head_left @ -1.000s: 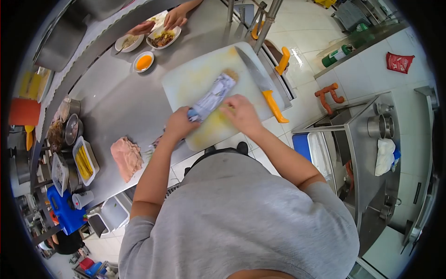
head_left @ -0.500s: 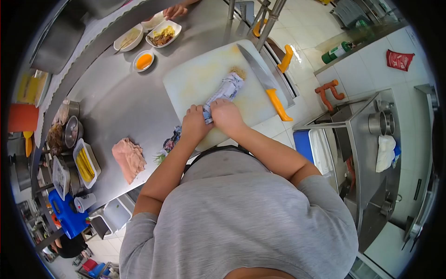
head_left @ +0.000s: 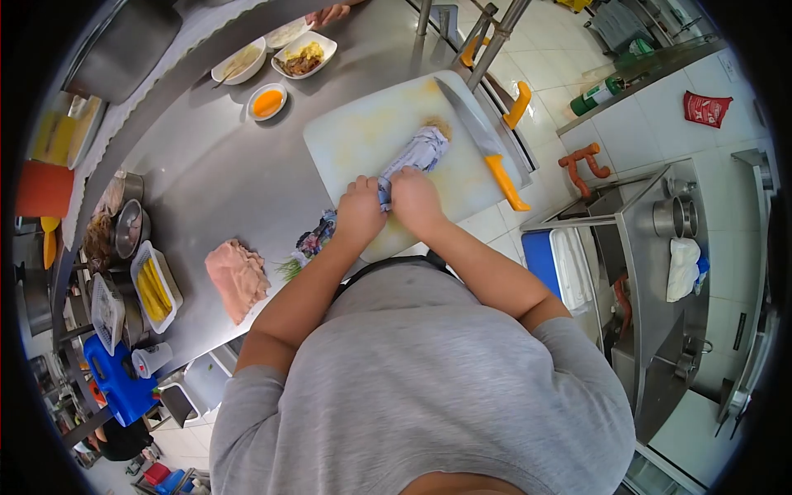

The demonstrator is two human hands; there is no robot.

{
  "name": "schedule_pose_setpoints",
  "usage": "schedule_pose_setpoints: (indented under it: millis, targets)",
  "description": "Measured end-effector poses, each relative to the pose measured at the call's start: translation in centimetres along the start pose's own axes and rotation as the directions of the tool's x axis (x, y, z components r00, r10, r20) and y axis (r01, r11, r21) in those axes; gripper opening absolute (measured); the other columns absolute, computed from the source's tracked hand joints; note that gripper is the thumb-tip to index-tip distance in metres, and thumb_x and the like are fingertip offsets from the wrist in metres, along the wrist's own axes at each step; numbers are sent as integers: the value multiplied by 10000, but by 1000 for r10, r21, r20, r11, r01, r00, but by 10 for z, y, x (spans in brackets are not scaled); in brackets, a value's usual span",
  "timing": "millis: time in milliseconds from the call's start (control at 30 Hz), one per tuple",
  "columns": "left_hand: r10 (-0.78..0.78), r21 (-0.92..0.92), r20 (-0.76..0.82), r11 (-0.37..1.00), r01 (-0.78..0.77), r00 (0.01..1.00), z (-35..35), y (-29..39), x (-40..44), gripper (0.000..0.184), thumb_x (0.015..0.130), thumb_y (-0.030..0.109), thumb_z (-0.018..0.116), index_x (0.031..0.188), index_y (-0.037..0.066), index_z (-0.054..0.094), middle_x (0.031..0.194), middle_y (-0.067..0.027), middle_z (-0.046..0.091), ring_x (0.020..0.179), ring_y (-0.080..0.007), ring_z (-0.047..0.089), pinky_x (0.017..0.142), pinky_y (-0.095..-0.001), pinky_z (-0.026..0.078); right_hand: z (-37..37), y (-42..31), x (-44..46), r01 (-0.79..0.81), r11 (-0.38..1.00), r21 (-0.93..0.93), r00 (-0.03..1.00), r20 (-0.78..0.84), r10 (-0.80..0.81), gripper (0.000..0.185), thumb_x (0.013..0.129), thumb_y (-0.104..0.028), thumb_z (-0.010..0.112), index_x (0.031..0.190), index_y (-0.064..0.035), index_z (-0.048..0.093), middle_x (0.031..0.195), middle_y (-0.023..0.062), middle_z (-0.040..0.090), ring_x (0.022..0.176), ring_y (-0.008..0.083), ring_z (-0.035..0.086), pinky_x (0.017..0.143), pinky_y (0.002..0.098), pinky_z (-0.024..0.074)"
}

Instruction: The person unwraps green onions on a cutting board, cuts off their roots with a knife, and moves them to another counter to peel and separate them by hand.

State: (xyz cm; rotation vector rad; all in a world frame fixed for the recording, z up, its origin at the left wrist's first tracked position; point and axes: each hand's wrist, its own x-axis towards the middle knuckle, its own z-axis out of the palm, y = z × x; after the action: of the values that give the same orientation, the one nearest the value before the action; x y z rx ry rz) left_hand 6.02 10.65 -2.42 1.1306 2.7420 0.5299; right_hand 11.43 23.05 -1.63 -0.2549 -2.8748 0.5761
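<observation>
Left of the cutting board [head_left: 346, 132], a bare strip of counter [head_left: 239, 173] leaves room to pass. The board's left part is open, but a wrapped roll [head_left: 419, 153] slants across its middle and a knife [head_left: 476, 132] bars its right side. A metal post [head_left: 502, 41] rises past its far right corner. A small dish [head_left: 252, 104] stands off its far left corner; a patterned bundle [head_left: 318, 234] crowds its near left corner.
</observation>
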Motion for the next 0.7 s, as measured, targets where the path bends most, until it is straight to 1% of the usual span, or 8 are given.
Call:
schedule_pose_setpoints:
  millis: [100, 133, 200, 267, 400, 500, 600, 700]
  targets:
    - [-8, -11, -22, 1000, 8, 1000, -3, -1, -1, 493, 640, 183, 752, 1044, 18, 524, 998, -163, 552, 933, -338, 561, 779, -426, 489, 6, 13, 10, 102, 991, 82, 991, -91, -94, 147, 761, -147, 580, 719, -7, 596, 787, 150, 590, 780, 268, 567, 691, 373, 461]
    - [-20, -19, -28, 1000, 20, 999, -5, -3, -1, 503, 643, 188, 750, 1060, 17, 528, 1005, -170, 561, 939, -343, 564, 792, -433, 487, 1, 14, 12, -73, 882, 466, 997, 31, 66, 152, 769, -154, 592, 707, -15, 590, 746, 123, 570, 734, 242, 549, 665, 357, 451]
    - [-68, -73, -9, 995, 68, 998, 0, -17, 4, 516, 637, 197, 761, 1062, 10, 536, 989, -190, 588, 935, -336, 584, 797, -419, 486, -25, 18, 17, -437, 230, 870, 897, 405, 176, 175, 785, -169, 617, 683, -32, 578, 663, 69, 532, 642, 189, 514, 613, 324, 431]
    - [-94, -194, 97, 975, 111, 991, -13, -33, 6, 516, 640, 197, 764, 1067, 5, 548, 983, -188, 613, 927, -325, 598, 797, -406, 484, -70, 27, 21, -515, 0, 857, 857, 515, 22, 243, 829, -216, 641, 662, -75, 535, 568, -18, 412, 533, 114, 403, 585, 280, 394]
    - [46, -561, 322, 814, 151, 945, -99, -74, -7, 534, 645, 190, 766, 1120, 20, 590, 993, -121, 655, 927, -251, 602, 832, -343, 460, -118, 80, 17, -507, 51, 861, 858, 498, 125, 203, 886, -272, 604, 796, -108, 525, 545, -73, 316, 486, 63, 324, 612, 286, 386]
    - [219, -644, 382, 760, 88, 898, -129, -102, -23, 557, 626, 181, 778, 1128, 14, 604, 945, -100, 660, 886, -202, 584, 845, -310, 440, -125, 105, 14, -397, -113, 911, 911, 406, 69, 188, 884, -244, 608, 789, -106, 524, 546, -76, 302, 490, 67, 313, 612, 278, 370]
    - [231, -610, 606, 749, 258, 761, -139, -111, -33, 587, 600, 197, 795, 1125, 9, 612, 970, -91, 660, 892, -191, 577, 847, -291, 427, -124, 85, 18, -389, -57, 920, 915, 393, 92, 199, 885, -248, 607, 781, -101, 522, 550, -73, 301, 493, 72, 309, 618, 267, 361]
    - [203, -533, 741, 757, 377, 640, -141, -94, -30, 646, 571, 217, 812, 1144, 2, 604, 1009, -91, 658, 917, -185, 575, 855, -287, 422, -130, 55, 31, -280, 60, 958, 958, 283, -50, 238, 888, -269, 598, 748, -108, 493, 556, -67, 319, 500, 76, 308, 616, 264, 356]
